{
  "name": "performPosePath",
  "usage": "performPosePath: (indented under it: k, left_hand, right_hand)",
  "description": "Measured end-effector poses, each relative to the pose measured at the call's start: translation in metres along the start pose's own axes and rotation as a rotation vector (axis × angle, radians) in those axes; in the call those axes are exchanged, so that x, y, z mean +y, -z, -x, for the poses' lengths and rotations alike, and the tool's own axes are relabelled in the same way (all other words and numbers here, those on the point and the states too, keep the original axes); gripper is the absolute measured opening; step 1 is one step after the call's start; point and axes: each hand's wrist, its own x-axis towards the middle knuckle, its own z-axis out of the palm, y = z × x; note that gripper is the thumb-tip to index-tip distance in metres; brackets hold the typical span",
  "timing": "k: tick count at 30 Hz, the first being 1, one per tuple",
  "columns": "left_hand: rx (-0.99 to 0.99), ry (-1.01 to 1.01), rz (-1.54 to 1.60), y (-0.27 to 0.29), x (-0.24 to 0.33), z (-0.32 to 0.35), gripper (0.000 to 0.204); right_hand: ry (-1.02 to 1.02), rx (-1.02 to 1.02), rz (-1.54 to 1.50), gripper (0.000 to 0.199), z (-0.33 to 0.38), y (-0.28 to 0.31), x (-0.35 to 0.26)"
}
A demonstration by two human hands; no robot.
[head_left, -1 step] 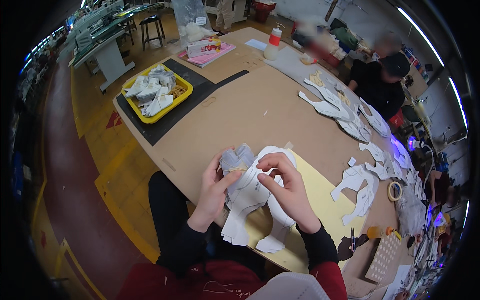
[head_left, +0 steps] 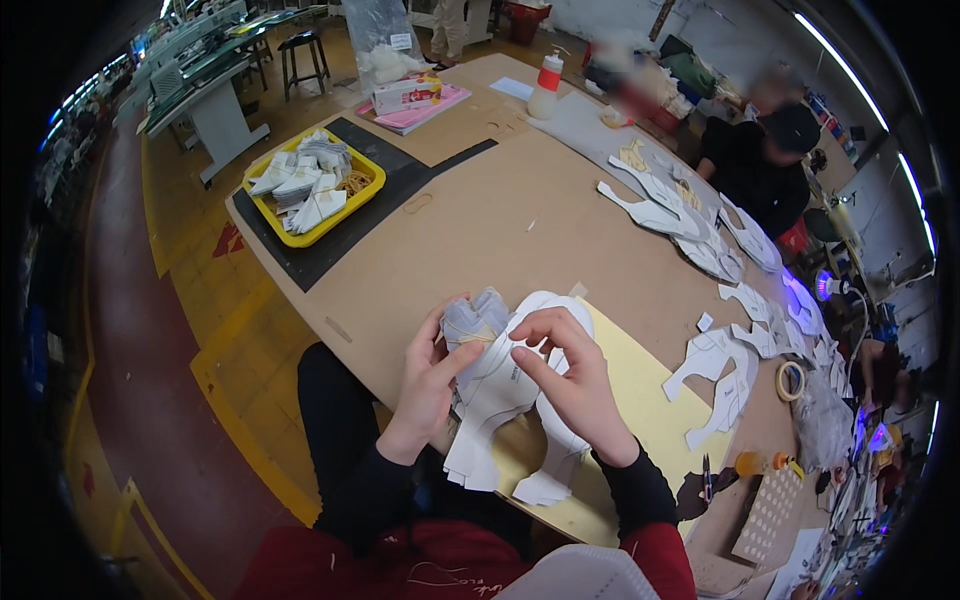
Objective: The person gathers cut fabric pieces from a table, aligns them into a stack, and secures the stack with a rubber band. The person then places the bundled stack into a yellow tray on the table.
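Both my hands hold a stack of white cut-out pattern pieces (head_left: 497,402) over a pale yellow sheet (head_left: 650,400) at the near edge of the brown table (head_left: 480,230). My left hand (head_left: 428,388) grips the stack's left side, thumb on top near a small bundle of grey pieces (head_left: 476,314). My right hand (head_left: 572,385) holds the right side, its fingers curled over the upper curved edge. The stack's two lower tabs hang past the table edge toward my lap.
A yellow tray (head_left: 368,190) of white pieces sits on a black mat (head_left: 330,250) at the far left. Rows of white cut-outs (head_left: 690,225) line the right side, with a tape roll (head_left: 790,380). A white bottle (head_left: 545,88) and a pink box (head_left: 410,95) stand far off. A person in black (head_left: 760,160) sits opposite.
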Motion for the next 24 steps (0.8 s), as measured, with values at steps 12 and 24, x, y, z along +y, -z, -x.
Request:
performPosePath:
  k: [12, 24]
  left_hand:
    - [-0.075, -0.265, -0.368, 0.001, -0.017, -0.01, 0.075]
    - [-0.28, -0.269, -0.451, 0.005, -0.029, -0.005, 0.074]
  right_hand:
    - [0.163, -0.038, 0.201, 0.06, -0.013, 0.011, -0.006]
    - [0.012, -0.329, 0.38, 0.061, -0.013, 0.04, -0.014]
